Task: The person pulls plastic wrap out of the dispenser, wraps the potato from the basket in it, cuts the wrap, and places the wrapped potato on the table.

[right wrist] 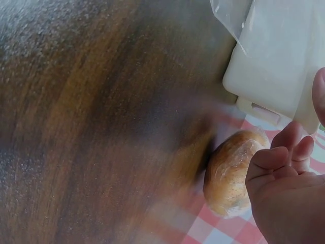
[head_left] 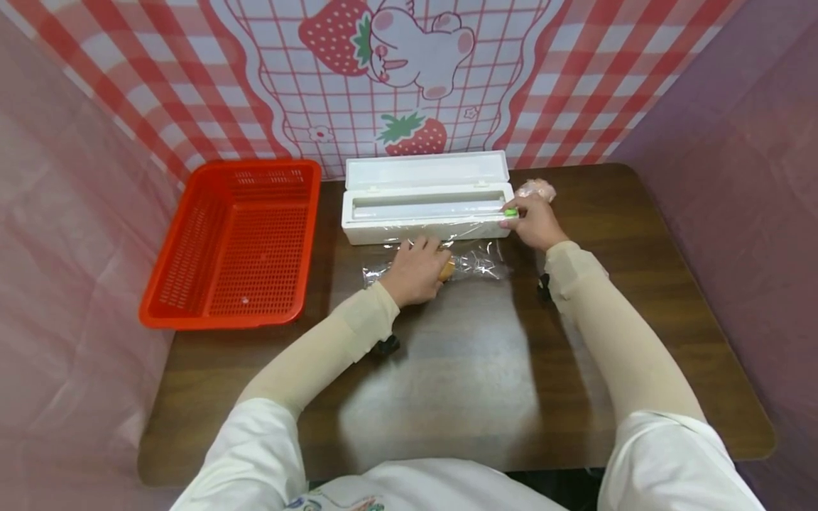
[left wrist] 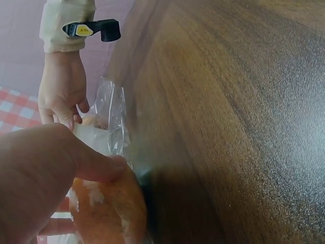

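Observation:
A white cling film dispenser stands at the back of the table with its lid raised and a roll of film inside. Clear film hangs from its front and spreads on the table. My left hand holds a browned bread roll down on that film, thumb on its near side. At the dispenser's right end, my right hand pinches the small green slide cutter between thumb and finger; its other fingers are curled. Past that hand lies another bread roll wrapped in film.
A red plastic basket with perforated walls stands on the left of the brown wooden table. Behind the dispenser rises a red-and-white checked cloth with strawberry prints. Pink curtains border the table's sides.

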